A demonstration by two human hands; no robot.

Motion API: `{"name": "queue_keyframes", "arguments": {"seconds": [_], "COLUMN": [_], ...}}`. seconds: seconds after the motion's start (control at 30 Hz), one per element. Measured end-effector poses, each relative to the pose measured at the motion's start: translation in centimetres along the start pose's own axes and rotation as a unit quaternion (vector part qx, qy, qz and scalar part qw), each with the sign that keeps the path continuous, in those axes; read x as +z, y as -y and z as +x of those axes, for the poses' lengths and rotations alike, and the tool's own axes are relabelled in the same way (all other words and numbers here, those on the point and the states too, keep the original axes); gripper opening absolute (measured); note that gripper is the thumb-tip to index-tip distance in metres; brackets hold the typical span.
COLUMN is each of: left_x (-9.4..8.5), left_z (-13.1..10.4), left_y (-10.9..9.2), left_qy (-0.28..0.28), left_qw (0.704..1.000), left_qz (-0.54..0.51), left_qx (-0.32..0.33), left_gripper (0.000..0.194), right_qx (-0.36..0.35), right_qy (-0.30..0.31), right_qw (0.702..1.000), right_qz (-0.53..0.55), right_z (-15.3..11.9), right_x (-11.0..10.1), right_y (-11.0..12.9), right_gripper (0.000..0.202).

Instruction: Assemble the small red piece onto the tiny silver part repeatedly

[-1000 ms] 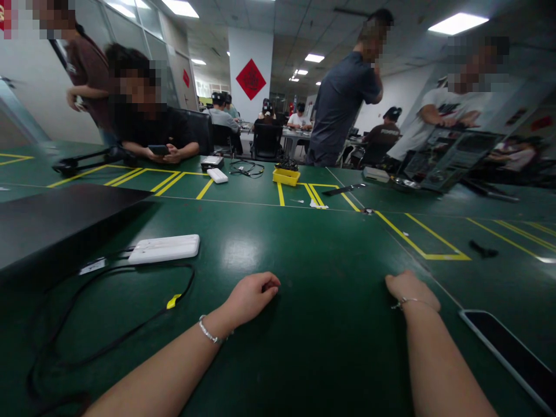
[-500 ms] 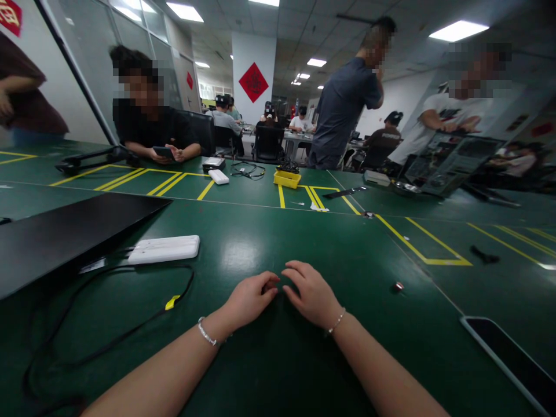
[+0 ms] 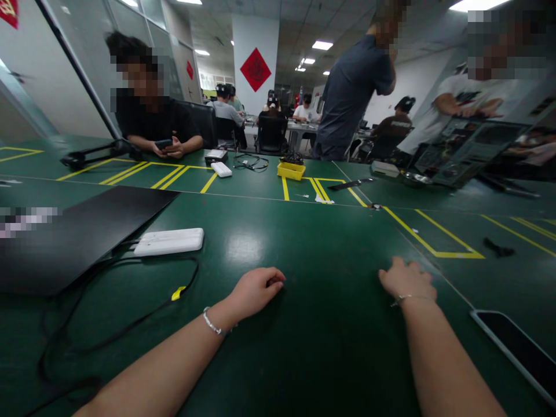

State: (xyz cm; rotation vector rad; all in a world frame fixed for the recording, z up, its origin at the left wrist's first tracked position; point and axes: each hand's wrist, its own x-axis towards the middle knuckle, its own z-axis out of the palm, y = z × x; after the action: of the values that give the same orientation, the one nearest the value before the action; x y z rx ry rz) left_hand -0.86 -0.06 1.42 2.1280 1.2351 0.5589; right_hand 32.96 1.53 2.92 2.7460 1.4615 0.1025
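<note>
My left hand (image 3: 259, 291) rests on the green table (image 3: 321, 324), its fingers loosely curled with a gap between thumb and forefinger and nothing in them. A silvery bracelet circles that wrist. Farther right, my right hand (image 3: 407, 281) lies palm down with fingers apart, over the spot where a small reddish, shiny object lay; that object is now hidden by the hand. A phone (image 3: 515, 350) with a pale edge lies to the right of my right hand. Left of my left hand is a white power bank (image 3: 169, 241) with cables at its left end.
A black panel (image 3: 99, 231) and a black cable (image 3: 134, 331) with a yellow tag occupy the left side. Toward the back are a yellow tray (image 3: 291, 171), a white box-like item (image 3: 221, 169) and a computer case (image 3: 473, 152). Several people sit or stand beyond.
My right hand has moved right, away from my left hand, and now covers the small reddish object. My left hand has stayed about where it was. The view has tilted slightly downward.
</note>
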Motion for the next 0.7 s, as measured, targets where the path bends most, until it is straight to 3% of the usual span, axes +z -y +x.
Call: {"name": "queue_keyframes", "arguments": {"seconds": [0.07, 0.17, 0.7], "left_x": [-0.1, -0.1, -0.1], "left_z": [0.0, 0.0, 0.1], "left_y": [-0.1, 0.0, -0.1], "left_qy": [0.002, 0.001, 0.002], "left_qw": [1.0, 1.0, 1.0], "left_qz": [0.003, 0.003, -0.001], "left_qx": [-0.003, 0.002, 0.006], "left_gripper": [0.02, 0.02, 0.02], "right_qx": [0.035, 0.026, -0.022], "right_qy": [0.041, 0.051, 0.066], "right_qw": [0.999, 0.998, 0.997], "right_qz": [0.003, -0.003, -0.021], "right_z": [1.1, 1.8, 2.2], "right_x": [0.5, 1.1, 1.4], "right_y": [-1.7, -2.7, -1.7], "right_gripper": [0.042, 0.036, 0.032]}}
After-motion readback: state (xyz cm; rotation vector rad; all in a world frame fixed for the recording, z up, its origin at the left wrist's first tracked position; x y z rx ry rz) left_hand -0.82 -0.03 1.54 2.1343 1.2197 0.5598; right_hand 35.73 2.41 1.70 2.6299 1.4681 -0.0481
